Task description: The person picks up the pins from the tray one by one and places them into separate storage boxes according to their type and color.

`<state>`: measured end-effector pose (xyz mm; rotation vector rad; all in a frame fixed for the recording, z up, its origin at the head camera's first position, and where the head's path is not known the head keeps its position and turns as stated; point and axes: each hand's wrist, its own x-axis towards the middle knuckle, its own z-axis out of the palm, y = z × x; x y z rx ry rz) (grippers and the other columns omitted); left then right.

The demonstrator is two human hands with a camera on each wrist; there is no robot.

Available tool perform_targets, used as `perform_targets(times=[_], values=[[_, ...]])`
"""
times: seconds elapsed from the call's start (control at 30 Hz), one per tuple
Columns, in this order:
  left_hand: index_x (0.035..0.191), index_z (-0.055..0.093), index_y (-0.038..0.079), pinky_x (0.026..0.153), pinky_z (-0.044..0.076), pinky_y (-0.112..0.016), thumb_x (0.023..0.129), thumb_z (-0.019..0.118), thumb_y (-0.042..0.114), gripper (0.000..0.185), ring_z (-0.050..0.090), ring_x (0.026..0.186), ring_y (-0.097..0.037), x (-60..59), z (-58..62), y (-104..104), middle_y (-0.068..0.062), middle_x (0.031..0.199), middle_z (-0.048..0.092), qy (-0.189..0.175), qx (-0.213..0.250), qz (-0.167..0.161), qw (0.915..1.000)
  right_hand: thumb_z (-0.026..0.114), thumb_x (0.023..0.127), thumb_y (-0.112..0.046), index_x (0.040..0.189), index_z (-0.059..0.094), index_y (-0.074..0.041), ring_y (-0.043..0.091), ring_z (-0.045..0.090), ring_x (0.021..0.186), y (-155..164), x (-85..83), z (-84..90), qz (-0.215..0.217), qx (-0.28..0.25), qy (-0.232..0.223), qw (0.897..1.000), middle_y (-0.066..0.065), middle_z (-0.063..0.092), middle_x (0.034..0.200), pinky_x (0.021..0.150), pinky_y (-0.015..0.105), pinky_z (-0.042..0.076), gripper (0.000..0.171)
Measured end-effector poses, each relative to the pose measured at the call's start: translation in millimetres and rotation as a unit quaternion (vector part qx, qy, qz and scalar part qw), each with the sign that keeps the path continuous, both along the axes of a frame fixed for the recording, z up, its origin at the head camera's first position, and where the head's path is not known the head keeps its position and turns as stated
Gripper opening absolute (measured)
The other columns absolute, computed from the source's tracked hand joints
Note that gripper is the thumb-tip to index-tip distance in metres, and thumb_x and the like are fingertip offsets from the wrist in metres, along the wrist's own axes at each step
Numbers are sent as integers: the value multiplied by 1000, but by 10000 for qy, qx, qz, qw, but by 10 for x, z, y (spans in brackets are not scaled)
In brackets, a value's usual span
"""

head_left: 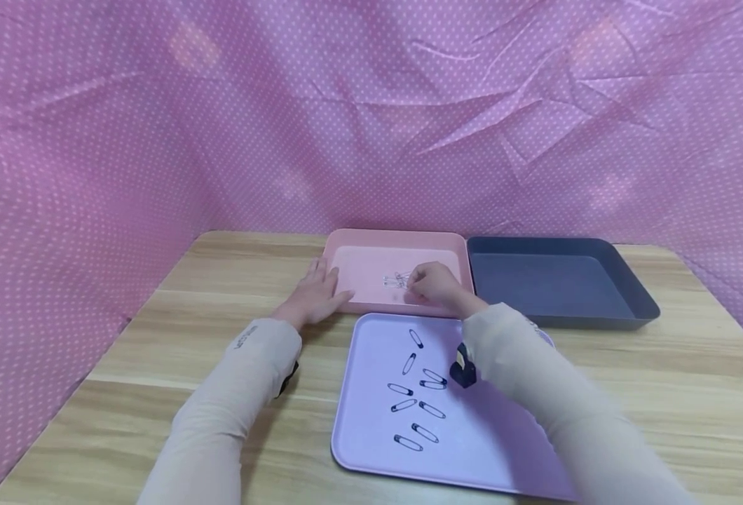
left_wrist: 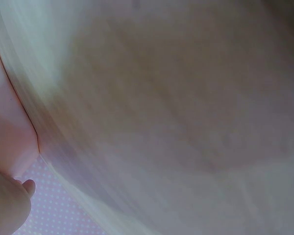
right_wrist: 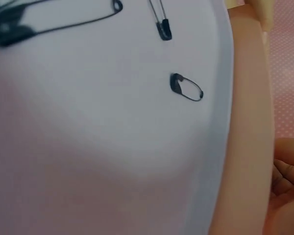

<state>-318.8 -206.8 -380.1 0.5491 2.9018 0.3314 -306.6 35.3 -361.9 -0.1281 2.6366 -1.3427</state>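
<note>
At the pink tray [head_left: 397, 240], my left hand [head_left: 317, 291] rests on the left rim with fingers and thumb spread. My right hand [head_left: 436, 284] is inside that tray, its curled fingertips pinching at a small heap of silver safety pins [head_left: 393, 281]; the fingers partly cover the pin they pinch. Nearer to me, a lavender tray [head_left: 365, 442] carries several black safety pins [head_left: 408, 443], lying scattered and closed. The right wrist view shows a black pin [right_wrist: 176, 84] close up and my bent fingers [right_wrist: 286, 174] at the edge, what they hold hidden.
A dark grey tray [head_left: 548, 280] stands right of the pink one, side by side. Pink dotted cloth [head_left: 371, 126] hangs behind and beside the wooden table [head_left: 220, 280]. My right forearm passes over the lavender tray's right part.
</note>
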Motion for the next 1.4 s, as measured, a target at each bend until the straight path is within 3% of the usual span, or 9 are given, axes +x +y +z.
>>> perform_targets(times=[0.3,0.63,0.93,1.1,1.4], values=[[137,14,1,102,3,-43,87,29,53,73,-11,127,-30,-24,-30,-8,-19,141,-8,-25,43,-19,10000,59,76,-2,71,60,-2,14,47,57,-101,-80,-114,44,432,-45,9990,4,55,64,51,21,40,6],[136,13,-1,102,3,-44,88,29,49,72,-10,127,-32,39,47,14,-21,140,-7,-2,11,-22,10000,58,77,-1,72,59,-2,14,50,58,-143,-122,-137,-80,332,-80,9994,5,56,66,51,21,42,5],[137,12,2,102,4,-42,87,27,53,74,-11,127,-31,-16,-23,-1,-20,141,-8,-6,-50,17,10000,55,78,-2,84,59,-1,17,52,64,-130,-126,-137,-325,74,-229,9992,9,55,77,53,22,46,7],[137,12,1,102,4,-43,88,28,52,72,-10,127,-31,24,24,23,-19,141,-8,-81,-8,61,9999,53,81,-5,88,58,-2,17,53,65,-121,-112,-117,-409,67,-367,9985,9,55,79,53,22,46,9],[137,13,1,102,4,-43,88,29,51,72,-10,127,-31,29,44,17,-20,141,-8,-59,-59,43,10000,52,82,-8,87,58,-1,18,55,68,-66,-104,-92,-388,138,-232,9989,9,56,87,57,24,46,10]])
